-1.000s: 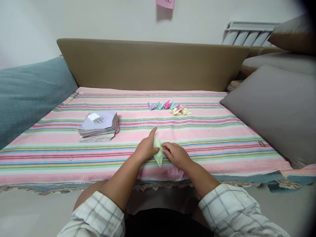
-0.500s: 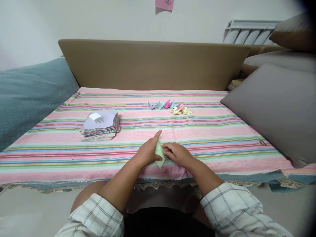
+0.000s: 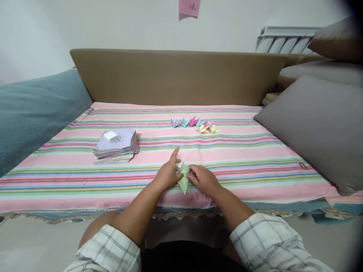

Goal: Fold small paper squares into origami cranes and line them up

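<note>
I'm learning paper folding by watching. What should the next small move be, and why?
Probably press the green paper's upper flaps flat: they look spread apart, while the lower end tapers to a point. The left hand and right hand have it between them, fingers at its sides, so both seem well placed.

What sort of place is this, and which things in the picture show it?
Probably a room in a home: a striped cloth lies spread out, gray cushions are piled at the right, and what looks like a white radiator shows behind.
</note>
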The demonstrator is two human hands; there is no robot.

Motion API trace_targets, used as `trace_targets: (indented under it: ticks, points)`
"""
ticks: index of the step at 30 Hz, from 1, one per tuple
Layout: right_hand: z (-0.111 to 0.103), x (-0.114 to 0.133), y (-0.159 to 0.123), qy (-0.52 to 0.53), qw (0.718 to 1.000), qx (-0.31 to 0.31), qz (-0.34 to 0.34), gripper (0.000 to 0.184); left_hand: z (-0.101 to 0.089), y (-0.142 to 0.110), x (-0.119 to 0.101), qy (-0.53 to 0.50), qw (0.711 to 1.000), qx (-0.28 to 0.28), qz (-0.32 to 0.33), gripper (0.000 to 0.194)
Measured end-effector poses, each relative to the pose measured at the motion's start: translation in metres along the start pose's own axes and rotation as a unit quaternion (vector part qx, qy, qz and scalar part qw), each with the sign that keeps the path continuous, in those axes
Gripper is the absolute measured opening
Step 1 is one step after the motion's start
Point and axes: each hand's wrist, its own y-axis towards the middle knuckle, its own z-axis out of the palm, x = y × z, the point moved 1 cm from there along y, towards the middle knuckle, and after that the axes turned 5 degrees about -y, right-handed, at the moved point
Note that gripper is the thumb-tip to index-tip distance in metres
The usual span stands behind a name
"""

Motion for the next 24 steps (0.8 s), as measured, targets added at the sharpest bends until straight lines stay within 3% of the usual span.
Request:
trace_targets:
  ticks: [5, 10, 24]
  points:
    - [0.004, 0.0, -0.001, 0.025, 0.999, -0.031, 0.023, 0.013, 0.0, 0.003, -0.001, 0.025, 0.999, -0.019, -0.007, 0.087]
    - [0.003, 0.002, -0.001, -0.017, 0.999, -0.034, 0.03, 0.006, 0.002, 0.005, -0.005, 0.072, 0.996, -0.044, -0.015, 0.082]
    - [0.0, 0.009, 0.0, -0.085, 0.996, -0.011, 0.003, 0.014, 0.003, 0.015, -0.008, 0.153, 0.985, -0.066, -0.047, 0.079]
